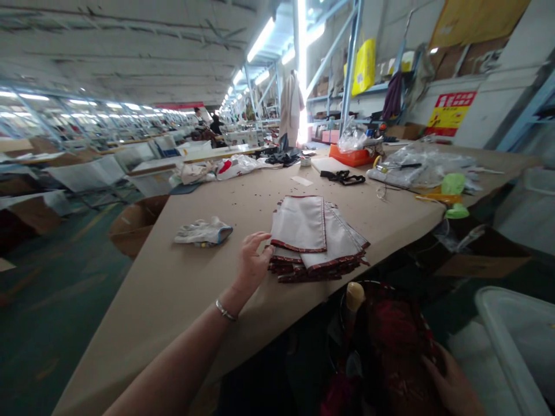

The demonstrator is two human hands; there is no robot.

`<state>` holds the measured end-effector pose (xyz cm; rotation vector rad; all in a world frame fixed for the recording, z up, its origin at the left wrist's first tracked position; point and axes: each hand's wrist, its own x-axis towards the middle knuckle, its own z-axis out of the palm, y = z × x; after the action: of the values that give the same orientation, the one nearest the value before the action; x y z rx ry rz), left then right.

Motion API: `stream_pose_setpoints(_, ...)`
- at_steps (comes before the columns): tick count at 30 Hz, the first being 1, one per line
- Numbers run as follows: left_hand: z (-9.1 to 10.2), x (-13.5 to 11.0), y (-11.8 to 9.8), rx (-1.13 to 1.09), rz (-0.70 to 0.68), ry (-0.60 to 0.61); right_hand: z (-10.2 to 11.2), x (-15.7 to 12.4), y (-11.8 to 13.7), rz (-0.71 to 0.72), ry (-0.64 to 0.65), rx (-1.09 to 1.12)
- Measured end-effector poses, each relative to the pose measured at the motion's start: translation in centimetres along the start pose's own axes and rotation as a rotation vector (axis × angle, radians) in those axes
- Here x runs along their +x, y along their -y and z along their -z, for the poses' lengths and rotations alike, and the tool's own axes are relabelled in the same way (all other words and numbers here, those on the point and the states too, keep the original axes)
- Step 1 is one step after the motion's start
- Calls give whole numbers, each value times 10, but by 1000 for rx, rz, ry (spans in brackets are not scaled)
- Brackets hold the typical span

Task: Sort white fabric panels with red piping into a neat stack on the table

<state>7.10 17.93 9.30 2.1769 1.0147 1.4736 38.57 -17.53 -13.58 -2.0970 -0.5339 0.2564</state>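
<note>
A stack of pale fabric pieces (pixel 316 237) with dark red trim lies near the front edge of the long tan table (pixel 182 289). My left hand (pixel 252 263) reaches along the table and rests against the left edge of the stack, fingers curled on its lower layers. My right hand (pixel 453 384) is low at the bottom right, below the table edge, pressed on a bundle of dark red patterned cloth (pixel 390 352). Its fingers are partly hidden. A yellowish rounded knob (pixel 354 296) sticks up beside the red cloth.
A crumpled white glove (pixel 203 231) lies left of the stack. Farther back are a black strap (pixel 344 177), an orange tray (pixel 352 155), clear plastic bags (pixel 422 164) and green items (pixel 453 188). A white bin (pixel 515 341) stands at right. People sit at distant tables.
</note>
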Motion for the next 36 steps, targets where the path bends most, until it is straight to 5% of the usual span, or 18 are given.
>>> stream_pose_setpoints(3, -15, 5, 8, 67, -22, 32, -4, 5, -20, -8, 25, -35)
stream_pose_setpoints(7, -25, 13, 10, 82, -45, 57, -1, 6, 13, 26, 132, 63)
stream_pose_setpoints(12, -22, 28, -18, 58, -138, 28, 6, -12, 128, 221, 138, 158)
stream_pose_setpoints(17, -15, 25, -83, 65, -409, 26, 1, -24, 271, 919, 112, 169)
stream_pose_setpoints(21, -7, -6, -127, 71, -575, 131, -14, -27, 330, 1078, 116, 41)
stream_pose_setpoints(26, 11, -44, -125, 81, -657, 173, -18, -14, 318, 906, 225, -240)
stream_pose_setpoints(30, 7, -64, -103, 146, -561, 56, -3, -10, 285, 674, 241, 46)
stream_pose_setpoints(33, -4, -80, -108, 48, -199, 111, 6, -21, 261, 713, 131, 291)
stream_pose_setpoints(36, -16, -95, -133, -374, 367, 248, 6, -39, 234, 802, 132, 173)
